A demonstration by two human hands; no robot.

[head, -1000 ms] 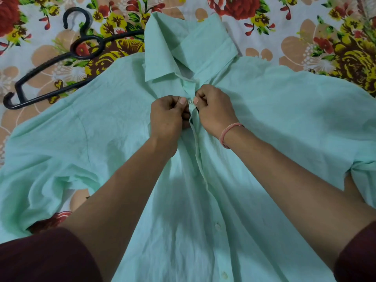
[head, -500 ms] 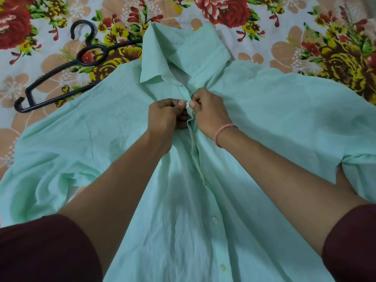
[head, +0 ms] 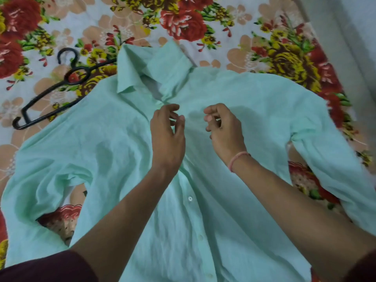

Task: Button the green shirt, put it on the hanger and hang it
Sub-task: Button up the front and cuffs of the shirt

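The pale green shirt [head: 254,123] lies spread front-up on a flowered bedsheet, collar at the far end. My left hand [head: 167,135] hovers over the placket below the collar, fingers loosely curled and holding nothing. My right hand [head: 224,131], with a pink band on the wrist, hovers a little to the right, also loosely curled and empty. White buttons [head: 190,198] show down the placket nearer to me. A black plastic hanger [head: 50,94] lies on the sheet at the upper left, its right end under the shirt's shoulder.
The flowered bedsheet [head: 203,21] covers the whole surface. A pale wall or bed edge [head: 345,27] runs along the far right. The shirt's sleeves bunch at both sides.
Both hands have let go of the placket at the top button and moved apart and slightly towards me. The view has tilted, so the shirt sits lower in frame.
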